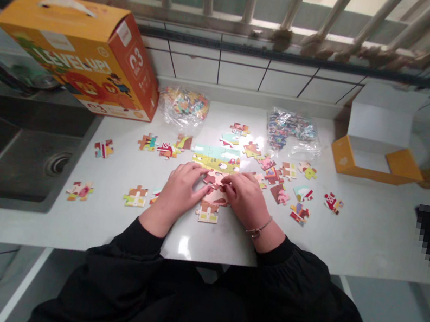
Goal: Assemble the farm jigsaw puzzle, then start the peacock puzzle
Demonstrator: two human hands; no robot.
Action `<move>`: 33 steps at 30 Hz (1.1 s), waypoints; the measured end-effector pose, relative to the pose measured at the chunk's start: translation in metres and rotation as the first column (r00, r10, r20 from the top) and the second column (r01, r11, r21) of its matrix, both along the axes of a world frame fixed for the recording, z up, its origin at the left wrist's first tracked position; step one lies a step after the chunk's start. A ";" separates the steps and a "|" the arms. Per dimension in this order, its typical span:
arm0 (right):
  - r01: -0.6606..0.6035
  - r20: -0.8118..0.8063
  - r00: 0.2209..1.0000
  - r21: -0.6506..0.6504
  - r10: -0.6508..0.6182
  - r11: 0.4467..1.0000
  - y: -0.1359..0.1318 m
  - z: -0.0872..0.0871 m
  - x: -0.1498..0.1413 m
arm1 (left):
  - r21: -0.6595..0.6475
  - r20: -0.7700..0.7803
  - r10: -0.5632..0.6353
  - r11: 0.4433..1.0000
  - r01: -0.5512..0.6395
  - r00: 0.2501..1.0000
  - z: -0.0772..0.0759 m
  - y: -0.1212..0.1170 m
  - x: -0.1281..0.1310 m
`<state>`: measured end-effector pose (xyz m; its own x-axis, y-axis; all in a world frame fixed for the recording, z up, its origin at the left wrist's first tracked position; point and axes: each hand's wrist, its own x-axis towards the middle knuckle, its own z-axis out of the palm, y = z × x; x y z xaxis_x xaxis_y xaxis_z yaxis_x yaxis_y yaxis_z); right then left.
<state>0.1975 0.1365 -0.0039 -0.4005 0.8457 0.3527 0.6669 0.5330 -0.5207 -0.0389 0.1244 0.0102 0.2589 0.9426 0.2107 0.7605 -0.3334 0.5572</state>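
A partly joined jigsaw puzzle (pixel 215 157) lies on the white counter in front of me, with a green field, sheep and a red tractor in its upper part. My left hand (pixel 183 191) rests at its left side, thumb and fingers around a brown-and-pink puzzle piece (pixel 211 178). From the right, my right hand (pixel 246 196) pinches at the same pink area; its fingertips partly hide what they hold. Just below lie a pink-and-brown piece (pixel 215 197) and a piece with white and green (pixel 208 214), which touch each other.
Loose puzzle pieces (pixel 300 214) lie scattered on both sides. Two clear bags of pieces (pixel 185 105) (pixel 292 130) sit at the back. An orange box (pixel 79 56) stands at left beside the sink (pixel 6 197); an opened orange box (pixel 375 163) is at right.
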 end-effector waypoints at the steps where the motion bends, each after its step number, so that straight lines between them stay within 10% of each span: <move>1: -0.011 -0.005 1.000 0.007 0.012 1.000 0.000 -0.001 0.000 | 0.001 -0.014 -0.006 1.000 0.006 1.000 0.001 0.000 0.000; 15: -0.157 -0.027 0.987 0.042 0.159 0.987 0.000 0.000 -0.001 | -0.064 -0.080 -0.027 0.998 0.022 0.996 -0.003 0.003 -0.003; 25: -0.074 -0.123 0.989 0.076 0.083 0.994 -0.003 0.003 -0.001 | -0.110 0.211 0.146 0.986 -0.125 0.966 0.005 -0.001 -0.002; 33: -0.078 -0.129 0.988 0.093 0.089 0.993 -0.005 0.008 -0.004 | -0.337 0.752 0.322 0.938 -0.085 0.576 -0.002 0.000 0.005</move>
